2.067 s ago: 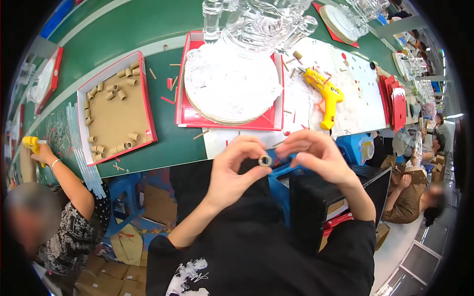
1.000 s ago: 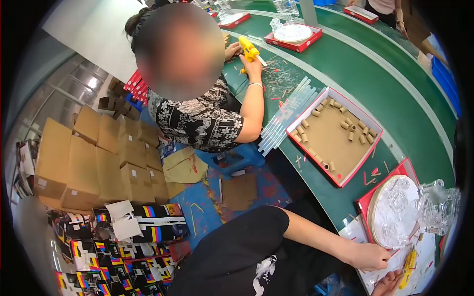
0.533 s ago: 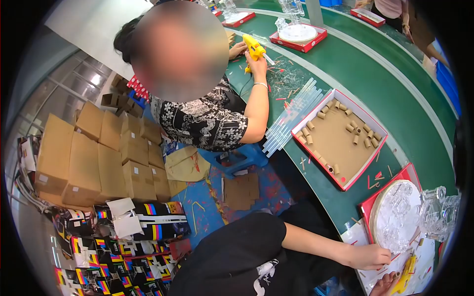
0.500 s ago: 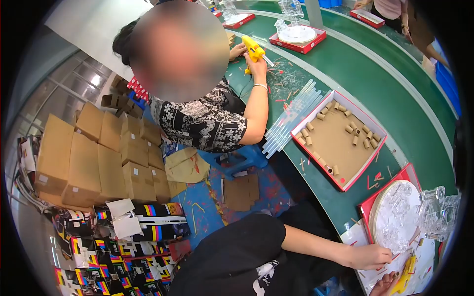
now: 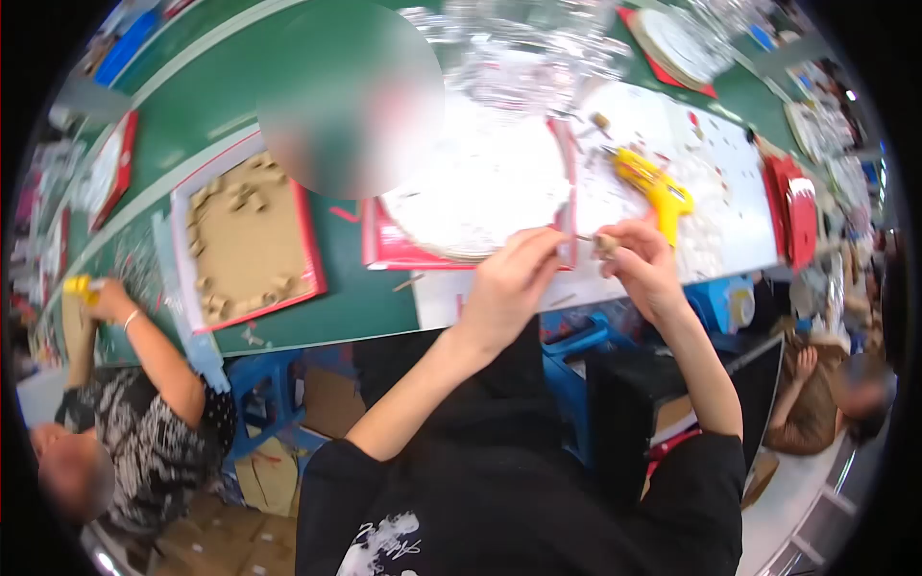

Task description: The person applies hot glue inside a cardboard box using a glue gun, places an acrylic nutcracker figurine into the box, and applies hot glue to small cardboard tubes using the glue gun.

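My right hand [image 5: 645, 267] pinches a short brown cardboard tube [image 5: 607, 244] between its fingertips. Just left of it, my left hand [image 5: 512, 286] has thumb and fingers pressed together, with a thin dark bit near the tips that is too blurred to name. Both hands are over the near edge of the white work sheet [image 5: 725, 216]. A yellow glue gun [image 5: 656, 187] lies behind my right hand, its nozzle pointing to the upper left. Beyond my left hand, a white round disc [image 5: 480, 197] rests in a red-edged box [image 5: 408, 252]; clear plastic parts [image 5: 519, 58] stand behind it.
To the left, a shallow red-edged box [image 5: 309, 245] holds several cardboard tubes, beside clear glue sticks [image 5: 197, 341]. A co-worker [image 5: 144, 422] sits at far left with a yellow glue gun [image 5: 82, 286]. Red boxes [image 5: 795, 206] stand at right; blue stools [image 5: 259, 394] are below.
The camera has swung from the co-worker's side to face the work in front of me. Both my hands now show in the middle, raised near each other, with the tube in the right.
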### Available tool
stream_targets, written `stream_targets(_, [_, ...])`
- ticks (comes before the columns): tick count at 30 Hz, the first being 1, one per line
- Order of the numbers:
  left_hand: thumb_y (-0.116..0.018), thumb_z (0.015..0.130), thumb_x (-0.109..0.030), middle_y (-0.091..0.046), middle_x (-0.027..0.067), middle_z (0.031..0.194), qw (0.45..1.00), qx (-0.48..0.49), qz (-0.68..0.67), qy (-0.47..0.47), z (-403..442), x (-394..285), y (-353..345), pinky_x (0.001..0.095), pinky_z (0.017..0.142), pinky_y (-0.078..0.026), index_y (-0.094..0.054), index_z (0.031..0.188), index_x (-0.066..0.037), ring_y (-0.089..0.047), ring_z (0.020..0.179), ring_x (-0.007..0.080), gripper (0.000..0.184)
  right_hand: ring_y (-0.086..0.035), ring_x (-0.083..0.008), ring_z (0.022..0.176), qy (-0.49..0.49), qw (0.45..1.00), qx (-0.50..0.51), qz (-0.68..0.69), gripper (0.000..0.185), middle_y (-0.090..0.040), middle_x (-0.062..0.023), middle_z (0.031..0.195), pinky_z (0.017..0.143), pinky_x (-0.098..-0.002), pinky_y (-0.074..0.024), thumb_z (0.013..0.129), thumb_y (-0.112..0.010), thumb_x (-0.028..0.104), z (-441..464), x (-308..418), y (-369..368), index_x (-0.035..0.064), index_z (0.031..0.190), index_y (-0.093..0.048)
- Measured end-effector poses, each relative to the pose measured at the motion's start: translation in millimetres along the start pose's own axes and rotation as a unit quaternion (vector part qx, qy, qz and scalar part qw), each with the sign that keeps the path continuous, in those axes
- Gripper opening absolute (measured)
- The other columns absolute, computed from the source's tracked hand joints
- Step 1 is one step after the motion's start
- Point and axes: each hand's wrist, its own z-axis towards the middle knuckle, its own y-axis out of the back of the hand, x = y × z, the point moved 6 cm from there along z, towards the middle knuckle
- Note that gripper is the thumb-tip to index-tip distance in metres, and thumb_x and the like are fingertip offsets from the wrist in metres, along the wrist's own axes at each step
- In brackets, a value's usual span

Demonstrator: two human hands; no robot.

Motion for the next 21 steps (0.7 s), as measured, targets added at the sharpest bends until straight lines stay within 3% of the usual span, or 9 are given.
stream_targets(3, [-0.069, 0.08, 0.007, -0.067, 0.0136, 0.101, 0.999, 0.003, -0.02, 0.025, 0.8, 0.3, -2.8, 0.0291, 0.074, -0.057, -0.063, 0.106, 0.002, -0.07, 0.084, 0.021, 0.027, -0.064, -0.015, 0.09, 0.033, 0.996, 0.013, -0.077, 0.026, -0.065, -0.0113, 0.107, 0.069, -0.0268, -0.0532, 0.088, -0.063, 0.0, 3.3, 5.2, -5.5, -0.0021, 0.113, -0.058])
stream_targets(10, [-0.069, 0.081, 0.006, -0.068, 0.0128, 0.094, 1.0, 0.014, 0.011, 0.023, 1.5, -1.3, -0.1, 0.0293, 0.075, -0.058, -0.063, 0.105, 0.002, -0.07, 0.085, 0.0203, 0.025, -0.064, -0.0124, 0.091, 0.083, 0.987, 0.018, -0.139, 0.028, -0.066, -0.0109, 0.104, 0.072, -0.0235, -0.0541, 0.087, -0.065, 0.001, 3.9, 14.0, -13.4, -0.0034, 0.114, -0.06])
stream_targets(21, [-0.068, 0.081, 0.007, -0.069, 0.0132, 0.095, 0.999, 0.021, 0.015, 0.026, 1.3, 1.9, -2.0, 0.0297, 0.075, -0.058, -0.063, 0.106, 0.002, -0.071, 0.086, 0.0205, 0.026, -0.065, -0.0186, 0.101, 0.101, 0.971, 0.048, -0.21, 0.026, -0.065, -0.015, 0.11, 0.083, -0.0276, -0.0554, 0.083, -0.064, -0.009, 8.0, 16.5, -17.3, -0.0051, 0.109, -0.061])
